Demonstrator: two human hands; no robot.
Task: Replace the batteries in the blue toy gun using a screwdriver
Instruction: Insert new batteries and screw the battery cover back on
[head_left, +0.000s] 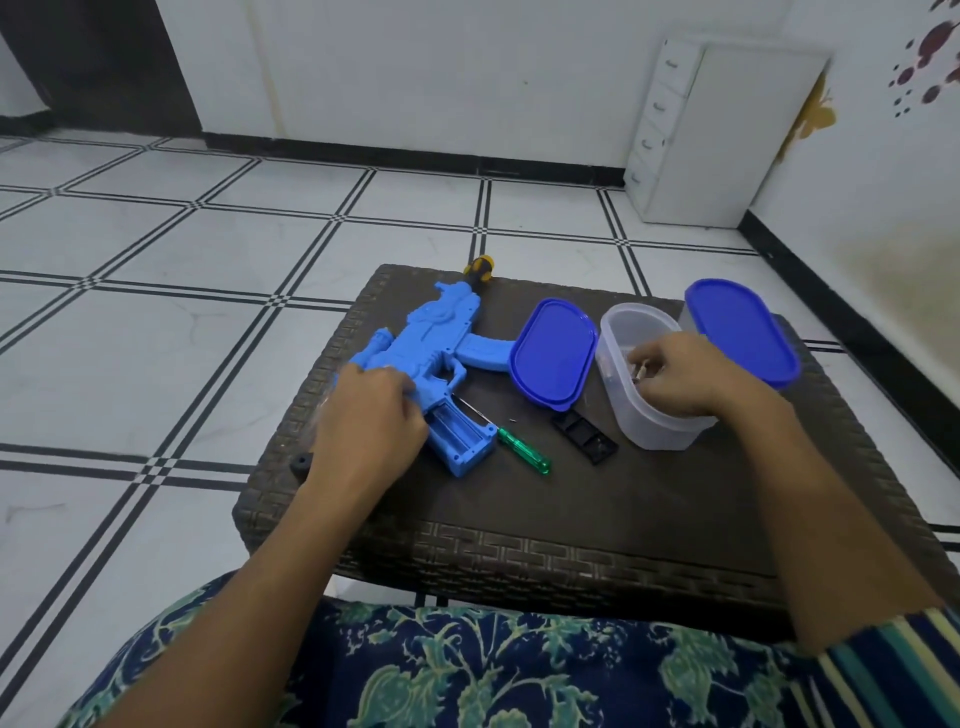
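Two hands: left hand (371, 415) grips the blue toy gun (431, 332) on the desk (519, 509), bay open; right hand (685, 376) pinches, I think, a battery (640, 370) inside the clear tub (649, 426)
Risk: my wrist catching the rim could tip the tub
Room: bare desk nearest me; gun by left edge

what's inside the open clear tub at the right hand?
The right hand reaches into the clear oval plastic tub. A few small pale pieces show at its fingers. The hand covers the rest, and whether it grips any piece is unclear.
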